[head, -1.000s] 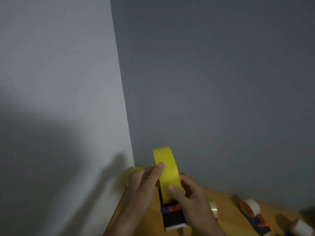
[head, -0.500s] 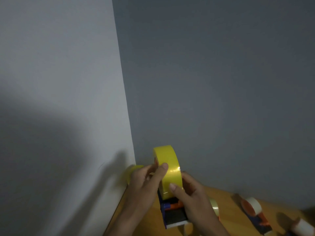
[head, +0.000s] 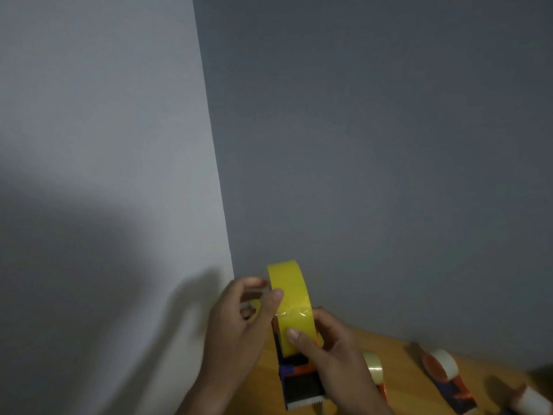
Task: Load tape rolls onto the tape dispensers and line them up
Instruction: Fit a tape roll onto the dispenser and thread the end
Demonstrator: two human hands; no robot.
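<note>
A yellow tape roll point(head: 291, 298) stands upright on a blue, orange and black tape dispenser point(head: 300, 384), raised above the wooden table point(head: 401, 366). My right hand point(head: 338, 360) grips the dispenser from the right, its thumb pressed on the roll's face. My left hand point(head: 239, 327) holds the roll's left side, thumb on the rim. Behind my right hand lies a clear tape roll point(head: 374, 368). To the right sit a dispenser carrying a white roll point(head: 446, 369) and part of another white roll point(head: 532, 399).
A light wall point(head: 104, 175) on the left meets a darker grey wall point(head: 374, 145) at a corner right behind my hands. The wooden table shows only in the lower right of the frame.
My left hand's fingers have spread and shifted up along the roll's left side. The roll and dispenser have stayed nearly in place.
</note>
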